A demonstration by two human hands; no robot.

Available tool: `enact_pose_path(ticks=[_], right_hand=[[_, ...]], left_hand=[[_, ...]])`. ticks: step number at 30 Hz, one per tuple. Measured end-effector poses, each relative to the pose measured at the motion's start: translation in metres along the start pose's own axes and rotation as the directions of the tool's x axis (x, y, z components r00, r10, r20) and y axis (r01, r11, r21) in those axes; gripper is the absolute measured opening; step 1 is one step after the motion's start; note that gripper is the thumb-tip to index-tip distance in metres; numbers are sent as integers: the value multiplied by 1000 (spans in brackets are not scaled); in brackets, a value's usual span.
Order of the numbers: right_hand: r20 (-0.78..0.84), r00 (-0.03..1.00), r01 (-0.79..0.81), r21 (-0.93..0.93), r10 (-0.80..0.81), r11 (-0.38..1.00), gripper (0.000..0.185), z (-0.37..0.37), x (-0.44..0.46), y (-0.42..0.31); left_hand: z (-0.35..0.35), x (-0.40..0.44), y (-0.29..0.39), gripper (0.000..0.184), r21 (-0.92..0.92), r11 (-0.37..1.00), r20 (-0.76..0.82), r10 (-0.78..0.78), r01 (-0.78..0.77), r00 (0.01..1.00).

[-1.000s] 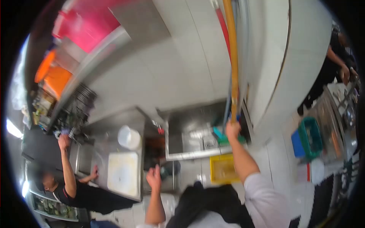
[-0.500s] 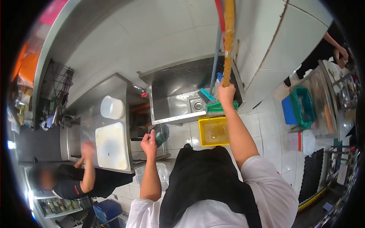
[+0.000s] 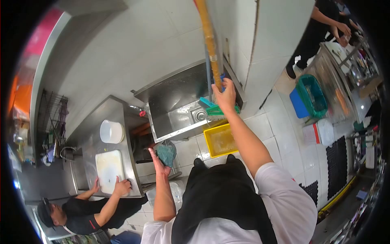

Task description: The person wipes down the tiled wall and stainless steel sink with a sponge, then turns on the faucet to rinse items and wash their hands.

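Note:
My right hand (image 3: 224, 96) is at the sink's right side, its thumb and fingers around the lower part of a long pole (image 3: 210, 44) wrapped in yellow tape. The pole stands tilted in the metal sink (image 3: 172, 136). Beside it are a thin grey-blue pole (image 3: 208, 69) and green plastic tool heads (image 3: 215, 110); which head belongs to which pole I cannot tell. My left hand (image 3: 161, 166) is held out in the air, fingers extended and holding nothing. Below and behind it shows a grey-green bag-like bundle (image 3: 166, 153).
A yellow tub (image 3: 209, 142) stands on the floor before the sink. Left is a steel counter with a white bucket (image 3: 112, 132) and white cutting board (image 3: 109, 162), gripped by a co-worker's hands (image 3: 121, 187). Green and blue bins (image 3: 300, 103) stand right, near another person.
My view has turned a little. My left hand has opened from a loose fist. My right hand's grip on the pole looks looser. The co-worker's hands have moved onto the cutting board.

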State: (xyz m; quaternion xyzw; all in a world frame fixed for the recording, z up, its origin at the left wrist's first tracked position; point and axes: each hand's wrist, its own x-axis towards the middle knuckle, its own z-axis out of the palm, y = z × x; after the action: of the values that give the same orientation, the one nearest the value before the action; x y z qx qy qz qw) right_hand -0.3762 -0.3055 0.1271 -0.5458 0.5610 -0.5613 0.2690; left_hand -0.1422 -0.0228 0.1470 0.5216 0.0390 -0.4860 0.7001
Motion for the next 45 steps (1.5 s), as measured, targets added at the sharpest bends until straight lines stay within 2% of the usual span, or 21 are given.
enact_pose_path(ticks=[1, 3, 5, 11, 13, 14, 15, 17, 18, 20, 22, 27, 29, 31, 32, 34, 36, 39, 42, 44, 45], right_hand=[[-25, 997, 72, -21, -72, 997, 56, -3, 0, 2], [35, 996, 80, -57, -78, 995, 56, -17, 0, -2], [50, 990, 133, -76, -129, 988, 51, -26, -5, 0], [-2, 984, 177, -94, -178, 980, 38, -51, -59, 35], [-7, 990, 141, -122, -143, 982, 35, -56, -90, 42], [70, 993, 100, -121, -92, 988, 31, -55, -108, 47], [138, 990, 55, -117, -39, 992, 27, -48, -125, 51], [115, 993, 39, -138, -23, 990, 18, -25, -150, 60], [227, 973, 62, -105, -36, 992, 15, -11, -160, 64], [365, 924, 135, -36, -113, 990, 9, 24, -172, 76], [403, 906, 179, -87, -129, 980, 9, 66, -168, 92], [537, 842, 253, -304, -54, 918, 17, 145, -161, 144], [621, 754, 182, -510, 213, 841, 21, 154, -149, 144], [584, 761, 138, -572, 283, 809, 28, 158, -154, 145], [520, 812, 123, -596, 265, 793, 29, 160, -157, 145], [376, 902, 90, -641, 210, 762, 34, 168, -159, 151], [376, 893, 61, -642, 245, 764, 34, 169, -162, 147], [361, 883, 17, -663, 299, 749, 33, 169, -155, 147], [360, 889, 35, -668, 282, 744, 32, 168, -154, 151], [371, 888, 52, -666, 270, 744, 31, 167, -156, 151], [366, 893, 61, -673, 261, 737, 31, 168, -152, 155]], left_hand=[[-6, 11, -4, 40, -21, 1000, -15, 17, -17, 1000], [-40, 37, -12, 37, -38, 995, 247, -84, 96, 965], [-29, 48, -15, 30, 54, 987, 237, -160, 151, 958], [39, 48, 23, 34, 181, 983, 279, -77, 26, 957], [50, 68, 38, 42, 318, 936, 363, 27, -151, 932], [47, 95, 41, 43, 447, 851, 365, 110, -277, 924], [43, 123, 48, 42, 623, 564, 523, 216, -543, 824], [69, 153, 71, 48, 750, 166, 621, 154, -640, 768], [85, 173, 80, 48, 755, 137, 630, 119, -641, 768], [121, 221, 84, 57, 327, -413, 938, 35, -850, 344], [176, 260, 85, 52, 41, -601, 981, -129, -798, 148], [204, 373, 46, 57, -336, -654, 907, -420, -678, -44], [167, 435, 29, 57, -421, -615, 863, -498, -667, -86], [97, 492, 5, 61, -740, -639, 629, -768, -209, 120], [99, 491, -4, 61, -730, -651, 645, -757, -211, 103], [95, 484, -16, 51, -545, -660, 718, -685, -517, 118], [159, 447, -20, 53, -372, -633, 877, -480, -678, -33], [230, 422, -38, 56, -311, -741, 950, -225, -595, -216], [218, 453, -72, 65, -431, -737, 889, -447, -520, -103], [128, 535, -106, 63, -249, -433, 806, -589, -866, 63], [94, 546, -101, 62, -72, -474, 749, -607, -878, 266]])
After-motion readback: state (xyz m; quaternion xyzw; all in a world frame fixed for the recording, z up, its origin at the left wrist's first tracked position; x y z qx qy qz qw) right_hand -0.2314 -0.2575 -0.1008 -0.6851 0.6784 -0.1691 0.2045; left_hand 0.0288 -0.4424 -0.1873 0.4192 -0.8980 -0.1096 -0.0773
